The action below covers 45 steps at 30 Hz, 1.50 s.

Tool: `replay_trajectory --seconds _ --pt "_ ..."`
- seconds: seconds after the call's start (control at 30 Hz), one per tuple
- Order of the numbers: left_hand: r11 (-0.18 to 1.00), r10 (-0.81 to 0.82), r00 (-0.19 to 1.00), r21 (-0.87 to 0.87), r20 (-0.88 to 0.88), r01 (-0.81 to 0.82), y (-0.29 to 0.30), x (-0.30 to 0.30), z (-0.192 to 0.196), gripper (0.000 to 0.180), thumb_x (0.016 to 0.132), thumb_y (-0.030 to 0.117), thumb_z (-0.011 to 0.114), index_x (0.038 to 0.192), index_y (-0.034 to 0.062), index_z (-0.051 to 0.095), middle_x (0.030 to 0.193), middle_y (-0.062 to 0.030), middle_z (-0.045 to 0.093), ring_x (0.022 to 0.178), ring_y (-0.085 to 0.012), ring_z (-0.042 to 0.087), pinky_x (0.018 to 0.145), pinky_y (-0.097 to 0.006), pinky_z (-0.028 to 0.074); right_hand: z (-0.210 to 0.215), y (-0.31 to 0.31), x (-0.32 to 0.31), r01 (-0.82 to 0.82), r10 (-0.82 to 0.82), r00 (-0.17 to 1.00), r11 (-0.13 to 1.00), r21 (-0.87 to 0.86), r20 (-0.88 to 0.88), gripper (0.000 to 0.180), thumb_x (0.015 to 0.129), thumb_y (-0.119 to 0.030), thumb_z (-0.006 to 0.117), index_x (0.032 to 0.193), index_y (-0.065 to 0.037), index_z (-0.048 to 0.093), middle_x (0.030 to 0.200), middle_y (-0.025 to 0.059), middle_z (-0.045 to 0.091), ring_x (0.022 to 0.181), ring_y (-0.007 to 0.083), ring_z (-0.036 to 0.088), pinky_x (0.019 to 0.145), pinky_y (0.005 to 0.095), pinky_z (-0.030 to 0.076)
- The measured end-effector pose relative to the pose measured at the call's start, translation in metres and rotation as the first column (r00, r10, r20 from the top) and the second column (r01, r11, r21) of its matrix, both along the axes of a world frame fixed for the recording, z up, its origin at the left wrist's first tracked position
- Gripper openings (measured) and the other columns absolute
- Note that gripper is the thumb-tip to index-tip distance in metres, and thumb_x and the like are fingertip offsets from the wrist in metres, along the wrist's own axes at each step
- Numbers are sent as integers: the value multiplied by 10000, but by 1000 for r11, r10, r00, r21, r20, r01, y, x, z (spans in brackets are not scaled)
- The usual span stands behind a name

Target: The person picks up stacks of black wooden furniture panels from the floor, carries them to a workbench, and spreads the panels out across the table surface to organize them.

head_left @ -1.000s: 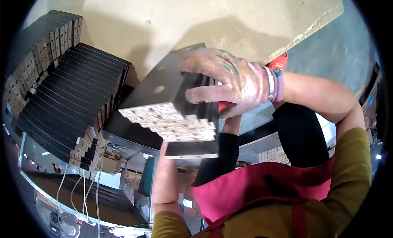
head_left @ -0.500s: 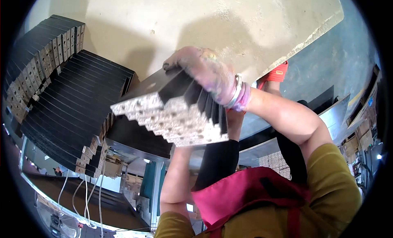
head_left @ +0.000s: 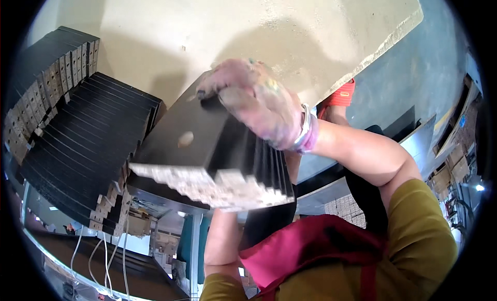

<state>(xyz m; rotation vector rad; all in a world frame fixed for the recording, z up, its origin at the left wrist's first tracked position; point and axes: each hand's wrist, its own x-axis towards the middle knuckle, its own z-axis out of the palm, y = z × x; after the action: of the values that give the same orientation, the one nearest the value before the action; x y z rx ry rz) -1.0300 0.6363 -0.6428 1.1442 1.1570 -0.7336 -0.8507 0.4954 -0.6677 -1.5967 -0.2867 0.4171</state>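
A broad cream surface (head_left: 217,16) with a rough edge filled the top of the frame, and bluish floor (head_left: 393,57) lay to its right. Under the middle left ran a low row of black boards (head_left: 88,151), packed face to face and tilted, with a taller row of boards (head_left: 57,68) beside it at the far left; leaning like that, each board seemed to prop its neighbour. Pale cables (head_left: 106,259) hung at the lower left.

The stack of black boards (head_left: 202,151) was at the centre of the frame, slanting above the person's lap, its speckled end faces (head_left: 222,189) turned toward the lower edge. Its boards were stepped, so their edges showed as dark ribs down the right side.

The right hand (head_left: 253,104), in what looked like a paint-stained glove, lay over the upper right of the stack. Its fingers bent over onto the top face, probably to steady the loose layers; blur left it impossible to tell whether they pinched anything. The left forearm (head_left: 221,244) rose from the lower edge and vanished behind the stack. The left hand was hidden, so its grip could not be told, though it presumably bore the weight from below. A magenta apron (head_left: 305,254) spread beneath.
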Motion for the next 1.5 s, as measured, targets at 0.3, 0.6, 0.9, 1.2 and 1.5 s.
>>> replay_trajectory --seconds 0.3,0.6,0.9,1.2,1.5 --pt "977 -214 976 -13 -43 214 -21 -26 71 333 791 211 670 1056 25 596 1101 -111 604 1107 -228 516 932 -434 419 47 -23 -52 -157 149 988 953 -260 -51 325 852 -118 547 1167 -39 549 1134 171 576 1060 318 560 915 406 453" --pt "811 -584 806 -20 -100 585 -48 -40 210 300 727 112 724 951 -27 580 1017 -162 614 960 -230 584 810 -357 469 143 -65 -173 239 -227 -18 945 -225 -974 580 924 -480 414 1291 -34 465 1172 137 572 1076 226 529 969 290 361" --pt "928 -306 946 -257 -109 270 -44 -12 94 783 829 547 592 1360 25 351 1273 -116 516 1127 -236 525 965 -397 402 68 -59 -136 315 -247 -256 893 -322 -935 703 918 -606 328 1169 7 564 1019 144 651 804 239 642 785 347 510" --pt "834 -468 807 -483 -360 268 -18 59 53 672 795 693 518 1185 147 536 922 39 570 812 -87 527 723 -250 432 14 -69 -179 315 -272 -217 889 -331 -937 600 942 -533 357 1247 -37 500 1116 124 617 938 213 630 831 339 510" --pt "824 -370 928 -477 -43 307 -56 14 195 610 924 412 505 1343 6 330 1266 -93 459 1161 -191 416 986 -328 352 181 -112 -188 292 -282 187 930 -221 -941 556 961 -423 381 1339 -17 352 1216 126 511 1096 192 520 941 306 424"
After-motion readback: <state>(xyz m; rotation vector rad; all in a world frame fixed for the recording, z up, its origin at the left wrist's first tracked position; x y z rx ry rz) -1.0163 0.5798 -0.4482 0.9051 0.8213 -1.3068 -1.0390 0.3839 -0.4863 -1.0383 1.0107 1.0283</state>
